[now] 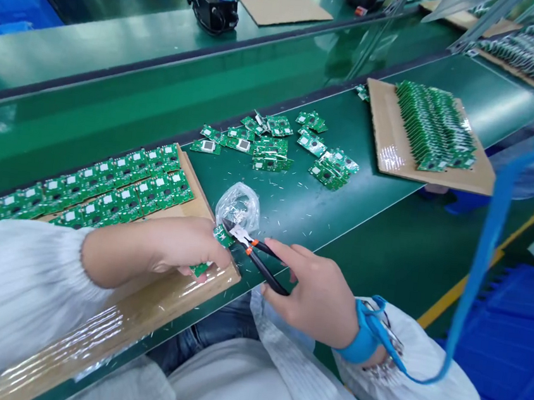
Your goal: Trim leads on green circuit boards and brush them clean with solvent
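Observation:
Pinched in my left hand (190, 246) is a small green circuit board (223, 236), partly hidden by the fingers, above the front corner of a cardboard sheet (175, 295). My right hand (317, 288) is closed around the black handles of a pair of side cutters (256, 256) with orange bands. Their jaws meet the edge of the held board, over a clear plastic bag (239, 203) that contains small metal clippings. Rows of green circuit boards (106, 189) lie on the cardboard to the left.
Loose circuit boards (273, 143) are scattered beyond the bag, with clippings strewn on the green bench (289, 209). Farther right, a second cardboard sheet (383, 136) bears stacked boards (432, 125). A blue wrist strap (362, 334) trails its cord (477, 260) up the right side.

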### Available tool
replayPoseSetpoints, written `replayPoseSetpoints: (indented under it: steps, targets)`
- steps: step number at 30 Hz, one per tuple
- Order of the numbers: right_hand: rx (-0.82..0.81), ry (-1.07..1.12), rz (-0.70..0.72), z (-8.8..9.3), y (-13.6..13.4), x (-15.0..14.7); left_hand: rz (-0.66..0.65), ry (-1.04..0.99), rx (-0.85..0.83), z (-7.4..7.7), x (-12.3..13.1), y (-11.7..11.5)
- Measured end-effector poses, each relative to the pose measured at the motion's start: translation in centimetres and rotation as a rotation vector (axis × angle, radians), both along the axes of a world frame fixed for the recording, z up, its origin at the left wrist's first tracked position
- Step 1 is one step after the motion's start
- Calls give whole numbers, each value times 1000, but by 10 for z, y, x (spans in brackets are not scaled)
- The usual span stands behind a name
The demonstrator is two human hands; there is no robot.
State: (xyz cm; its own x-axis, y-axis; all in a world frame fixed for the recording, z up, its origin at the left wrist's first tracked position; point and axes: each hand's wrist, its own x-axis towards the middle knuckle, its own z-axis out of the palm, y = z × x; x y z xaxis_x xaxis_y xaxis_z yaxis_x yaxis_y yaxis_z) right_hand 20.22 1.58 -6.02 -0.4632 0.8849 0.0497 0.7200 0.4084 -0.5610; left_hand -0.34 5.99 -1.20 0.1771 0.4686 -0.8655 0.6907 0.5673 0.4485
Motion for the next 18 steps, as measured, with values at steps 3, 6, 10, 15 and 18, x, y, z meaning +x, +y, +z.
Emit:
replayPoseSetpoints:
  steps: [3,6,10,15,18]
  targets:
    - [-145,31,-22,1,-1,5,-22,-17,-44,0,0,1]
    - [-119,61,-36,-3,-2,15,-55,12,72,4,-2,-7]
    - [87,21,-6,-12,-3,24,-47,148,263,8,-3,-27]
    - [293,-33,89,-9,0,24,-34,226,422,7,-3,-50]
    - [387,-36,123,-4,4,23,-45,245,498,7,-2,-58]
